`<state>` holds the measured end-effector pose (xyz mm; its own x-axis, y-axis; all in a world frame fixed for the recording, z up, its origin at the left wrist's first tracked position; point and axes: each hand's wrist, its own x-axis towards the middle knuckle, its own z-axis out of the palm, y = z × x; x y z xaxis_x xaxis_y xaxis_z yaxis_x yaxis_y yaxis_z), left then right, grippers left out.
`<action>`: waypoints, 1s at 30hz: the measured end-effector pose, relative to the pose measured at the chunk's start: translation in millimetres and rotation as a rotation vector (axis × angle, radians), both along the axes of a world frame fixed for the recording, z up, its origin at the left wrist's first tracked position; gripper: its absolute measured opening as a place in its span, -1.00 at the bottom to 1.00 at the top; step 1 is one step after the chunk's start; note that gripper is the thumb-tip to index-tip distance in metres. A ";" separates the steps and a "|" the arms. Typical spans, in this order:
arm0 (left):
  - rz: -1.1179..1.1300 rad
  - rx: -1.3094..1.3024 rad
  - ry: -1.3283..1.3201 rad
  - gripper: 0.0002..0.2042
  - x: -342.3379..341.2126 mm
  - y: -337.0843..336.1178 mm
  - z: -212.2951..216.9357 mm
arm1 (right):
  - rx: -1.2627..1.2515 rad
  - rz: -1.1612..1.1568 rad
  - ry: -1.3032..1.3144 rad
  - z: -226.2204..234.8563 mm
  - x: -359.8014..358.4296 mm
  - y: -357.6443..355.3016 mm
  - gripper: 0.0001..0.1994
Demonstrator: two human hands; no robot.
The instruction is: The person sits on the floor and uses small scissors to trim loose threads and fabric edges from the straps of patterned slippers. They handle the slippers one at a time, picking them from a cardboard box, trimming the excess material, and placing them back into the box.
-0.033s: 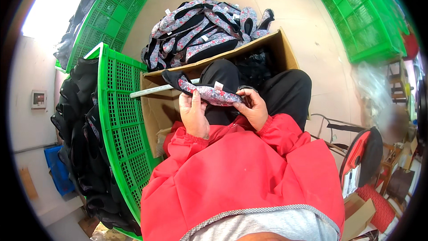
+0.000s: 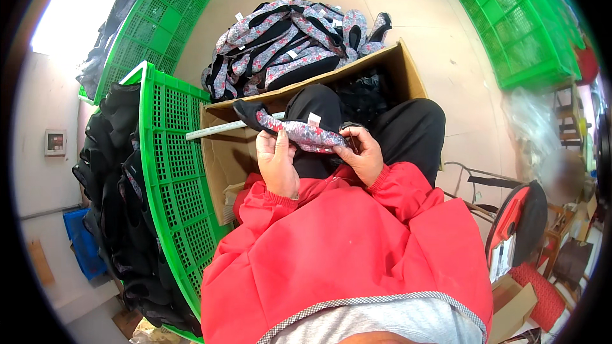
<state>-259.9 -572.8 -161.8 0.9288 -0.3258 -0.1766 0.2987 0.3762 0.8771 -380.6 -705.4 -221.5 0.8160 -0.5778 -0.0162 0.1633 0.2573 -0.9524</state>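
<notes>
Red sleeves come in from the lower edge, both arms bent up over the lap. Left hand point(image 2: 278, 163) curled around the near end of one floral fabric strap piece point(image 2: 299, 131), fingers wrapped over its edge, thumb on top. Right hand point(image 2: 363, 155) pinches the other end, fingers bent tight; a small dark bit sits at the fingertips, probably a buckle or clip, too small to tell. The strap piece runs across the lap between the two hands, grey-pink pattern with a black tip sticking out left and one small white tag point(image 2: 313, 118) on top. It lies over black trousers point(image 2: 408, 127), above the open cardboard box point(image 2: 408, 70).

One box, its flap open, dark stuff inside. One pale stick point(image 2: 217, 130) lies across the box's left rim.

Left of the box: one green plastic crate point(image 2: 167, 172) stood on edge, black fabric pieces point(image 2: 108, 204) stacked against it. Behind the box: one heap of the same floral pieces point(image 2: 287, 44) on the floor, too tangled to count. Far back: two more green crates, one top left point(image 2: 166, 6), one top right point(image 2: 510, 32). One red-and-black reel point(image 2: 519, 223) at right.
</notes>
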 end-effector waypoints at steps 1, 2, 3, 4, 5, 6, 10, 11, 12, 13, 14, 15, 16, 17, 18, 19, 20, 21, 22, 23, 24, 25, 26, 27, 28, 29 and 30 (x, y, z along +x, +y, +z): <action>0.008 0.026 -0.023 -0.80 -2.3 -0.1 0.5 | -0.046 -0.015 0.024 2.1 -0.4 -0.7 -0.69; 0.016 0.053 -0.047 -0.78 -4.4 -1.2 1.2 | -0.056 -0.023 0.058 4.8 -1.2 -1.0 -0.69; 0.043 0.060 -0.081 -0.64 -7.5 -5.1 1.9 | -0.066 -0.031 0.093 7.9 -2.3 -1.1 -0.69; 0.065 0.192 -0.262 -0.61 -10.9 -8.2 0.1 | -0.077 -0.038 0.125 10.6 -1.7 -1.2 -0.68; 0.086 0.323 -0.444 -0.59 -15.0 -10.3 -2.4 | -0.061 -0.038 0.134 10.1 -1.6 -0.7 -0.68; 0.107 0.453 -0.626 -0.56 -18.0 -10.5 -4.1 | -0.046 -0.038 0.143 9.5 -1.9 0.2 -0.68; -0.040 0.778 -1.205 -0.62 -18.3 -9.5 4.3 | -0.021 -0.040 0.182 11.4 -3.7 0.0 -0.68; -0.032 0.799 -1.236 -0.64 -17.6 -11.0 5.2 | -0.006 -0.031 0.158 12.6 -3.5 0.7 -0.68; -0.024 0.820 -1.268 -0.66 -17.0 -12.5 5.9 | 0.009 -0.023 0.133 13.8 -3.5 1.6 -0.68; -0.018 0.840 -1.299 -0.68 -16.5 -13.3 5.9 | 0.024 -0.016 0.110 14.1 -3.9 2.6 -0.68; -0.013 0.837 -1.296 -0.69 -16.1 -14.4 4.8 | 0.012 -0.018 0.106 12.1 -4.1 3.0 -0.68; -0.007 0.835 -1.292 -0.71 -16.0 -15.4 2.5 | 0.001 -0.019 0.102 8.2 -3.9 3.5 -0.68; -0.001 0.830 -1.289 -0.72 -15.6 -16.6 0.6 | -0.013 -0.022 0.098 4.8 -3.6 3.4 -0.67; -0.004 0.832 -1.289 -0.74 -15.4 -17.1 -0.6 | -0.012 -0.024 0.070 1.8 -3.6 3.6 -0.68; -0.006 0.834 -1.289 -0.76 -15.0 -17.4 -1.5 | -0.011 -0.025 0.043 -1.0 -3.5 3.9 -0.68; -0.007 0.837 -1.288 -0.78 -15.1 -17.7 -0.8 | -0.009 -0.025 0.016 -1.2 -3.5 4.2 -0.68; -0.022 0.852 -1.272 -0.81 -15.2 -18.0 1.2 | -0.012 -0.020 0.023 -1.2 -3.9 3.6 -0.67; -0.037 0.866 -1.256 -0.83 -15.3 -18.4 4.7 | -0.015 -0.014 0.030 -0.9 -4.3 2.4 -0.67; -0.052 0.879 -1.240 -0.85 -15.4 -19.4 9.3 | -0.019 -0.009 0.038 -0.8 -4.7 1.5 -0.66; -0.044 0.891 -1.276 -0.86 -15.4 -20.2 14.3 | -0.006 -0.019 0.034 -1.3 -4.8 1.7 -0.66; -0.037 0.902 -1.313 -0.87 -15.2 -20.9 20.1 | 0.008 -0.028 0.031 -1.9 -4.8 2.2 -0.66; -0.026 0.915 -1.349 -0.88 -14.7 -20.6 25.5 | 0.021 -0.035 0.027 -1.8 -4.8 2.6 -0.66; -0.063 0.881 -1.397 -0.88 -10.5 -20.7 29.8 | -0.021 -0.043 0.043 -1.3 -5.0 2.1 -0.66; -0.101 0.846 -1.445 -0.88 -2.3 -22.1 33.6 | -0.062 -0.051 0.059 -0.5 -5.4 0.8 -0.67; -0.137 0.810 -1.492 -0.88 4.9 -24.3 35.8 | -0.106 -0.058 0.075 -0.1 -5.9 -0.1 -0.67; -0.151 0.746 -1.569 -0.86 9.9 -27.6 36.5 | -0.108 -0.048 0.074 0.0 -6.5 -0.7 -0.67; -0.226 0.709 -1.598 -0.86 14.9 -30.0 37.4 | -0.111 -0.040 0.072 0.0 -7.2 -1.2 -0.67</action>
<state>-245.0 -602.8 -124.3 0.2704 -0.7316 0.6258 -0.9496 -0.0956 0.2985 -387.7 -706.7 -221.5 0.7914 -0.6112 -0.0084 0.1013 0.1447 -0.9843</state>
